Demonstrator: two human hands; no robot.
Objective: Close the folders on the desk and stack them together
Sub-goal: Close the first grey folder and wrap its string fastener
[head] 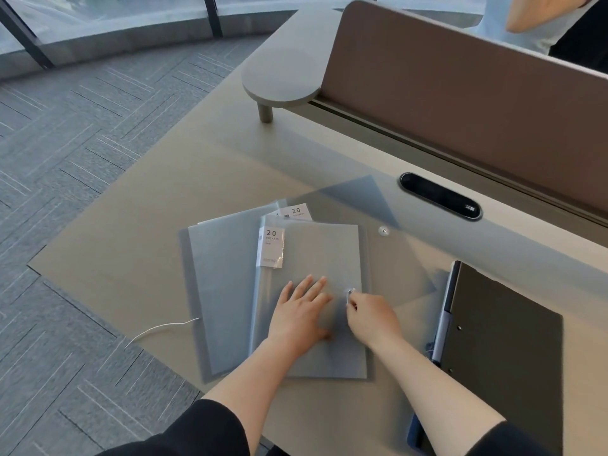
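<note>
From the head camera, a loose pile of translucent grey folders [306, 258] lies at the centre of the frame on the beige worktop [138, 232]. The top folder [320, 255] carries a white "20 pockets" label [272, 246] at its upper left corner, and a second such label peeks out just above it. The left hand [301, 312] lies flat on the lower part of this folder, fingers straight and spread, pressing it down. Just to its right, the right hand [373, 315] has its fingers curled, pinching a small snap button [350, 293] at the folder's right edge (the flap itself is hard to make out). A second snap [383, 231] shows higher up, on the translucent sheet fanned toward upper right. At lower right, well apart from both hands, a dark binder [503, 343] rests closed.
</note>
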